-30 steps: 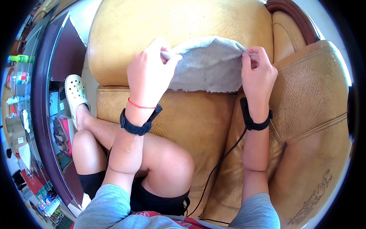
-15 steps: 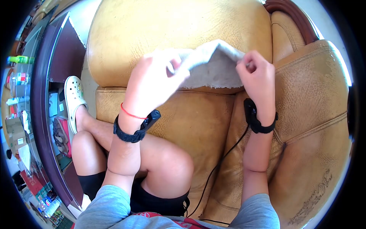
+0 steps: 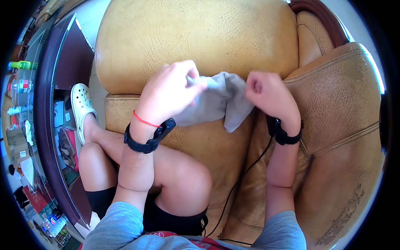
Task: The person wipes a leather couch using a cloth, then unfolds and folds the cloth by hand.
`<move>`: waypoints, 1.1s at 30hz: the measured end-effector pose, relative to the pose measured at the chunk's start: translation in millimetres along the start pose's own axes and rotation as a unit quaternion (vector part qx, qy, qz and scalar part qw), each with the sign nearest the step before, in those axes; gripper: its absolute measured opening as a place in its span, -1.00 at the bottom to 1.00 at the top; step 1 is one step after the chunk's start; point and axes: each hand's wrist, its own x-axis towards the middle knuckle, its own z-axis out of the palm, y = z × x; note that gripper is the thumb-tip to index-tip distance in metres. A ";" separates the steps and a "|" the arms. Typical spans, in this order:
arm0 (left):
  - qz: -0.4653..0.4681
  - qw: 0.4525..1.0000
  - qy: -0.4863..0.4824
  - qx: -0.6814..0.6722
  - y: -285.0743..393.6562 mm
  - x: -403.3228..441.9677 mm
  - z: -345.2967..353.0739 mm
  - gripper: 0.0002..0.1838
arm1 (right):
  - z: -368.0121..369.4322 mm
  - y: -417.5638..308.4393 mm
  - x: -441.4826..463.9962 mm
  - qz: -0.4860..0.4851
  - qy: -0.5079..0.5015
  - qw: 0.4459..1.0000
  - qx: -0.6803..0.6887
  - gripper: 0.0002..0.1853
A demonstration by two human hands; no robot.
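A limp grey cloth (image 3: 214,102) hangs between my two hands above the tan leather seat, its folds drooping in the middle. On the left, my left hand (image 3: 168,91) pinches one upper corner of the cloth between thumb and fingers. My right hand (image 3: 271,93) has its fingers curled at the opposite edge and grips the cloth there. A black strap with a small device (image 3: 152,137) is on my left wrist, below a red string. Another strapped device (image 3: 285,131) sits on my right wrist.
I sit cross-legged on the leather sofa (image 3: 187,37). A black cable (image 3: 239,179) runs from the right wrist device across the seat. Left stands a dark table (image 3: 46,125) with bottles and boxes on its glass top. One foot wears a white clog (image 3: 81,104).
Both hands have drawn slightly closer together, and my right hand is lower. The cloth, which was raised in a peak, now sags lower and hangs more folded.
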 end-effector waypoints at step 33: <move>0.268 0.916 0.244 0.176 -35.6 60.9 34.6 -0.86 | 53.3 -10.0 19.2 -0.090 0.214 0.968 -0.091 -0.77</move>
